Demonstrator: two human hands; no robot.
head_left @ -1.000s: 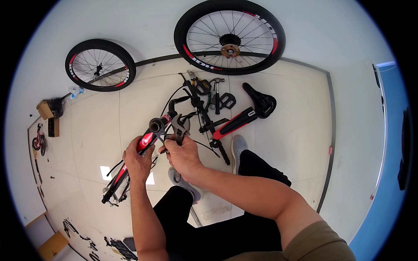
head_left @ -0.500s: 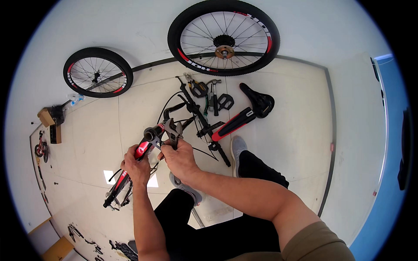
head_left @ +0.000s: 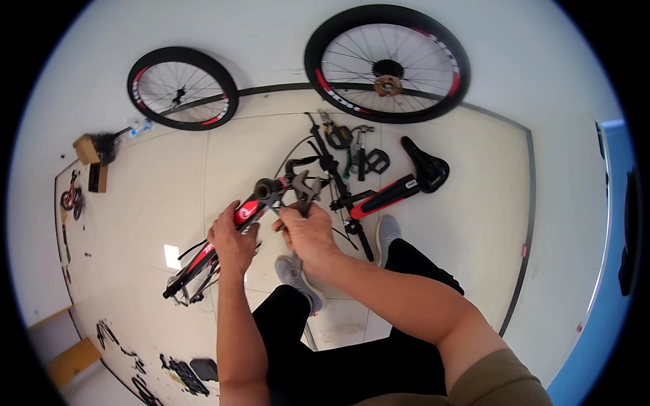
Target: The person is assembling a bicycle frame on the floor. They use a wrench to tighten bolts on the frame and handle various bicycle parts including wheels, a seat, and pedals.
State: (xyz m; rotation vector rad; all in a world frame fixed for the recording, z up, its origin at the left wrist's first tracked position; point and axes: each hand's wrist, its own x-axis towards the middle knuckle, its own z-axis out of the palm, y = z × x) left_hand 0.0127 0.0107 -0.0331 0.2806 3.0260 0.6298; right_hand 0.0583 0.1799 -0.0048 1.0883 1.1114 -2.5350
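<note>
A red and black bicycle frame (head_left: 245, 212) slants in front of me, the open end of its head tube (head_left: 264, 191) facing up. My left hand (head_left: 233, 242) wraps loosely around the frame's tube below that end, thumb on one side and fingers on the other. In my right hand (head_left: 310, 235) is a grey adjustable wrench (head_left: 306, 189), closed in the fist with its jaws upward. Those jaws stand just right of the head tube; whether they touch it I cannot tell. My right palm hides part of the handle.
Beyond the frame lie a handlebar (head_left: 330, 164), pedals (head_left: 376, 161), a hammer (head_left: 361, 155) and a saddle (head_left: 426, 166) on its post. Two wheels (head_left: 227, 111) (head_left: 462, 81) lean on the wall. Cardboard boxes (head_left: 87, 149) are at left, a black tool case (head_left: 184, 375) at lower left.
The whole view has shifted, so most things appear farther right. My left hand's grip on the frame looks looser, with the thumb now showing. The wrench stays in my right hand.
</note>
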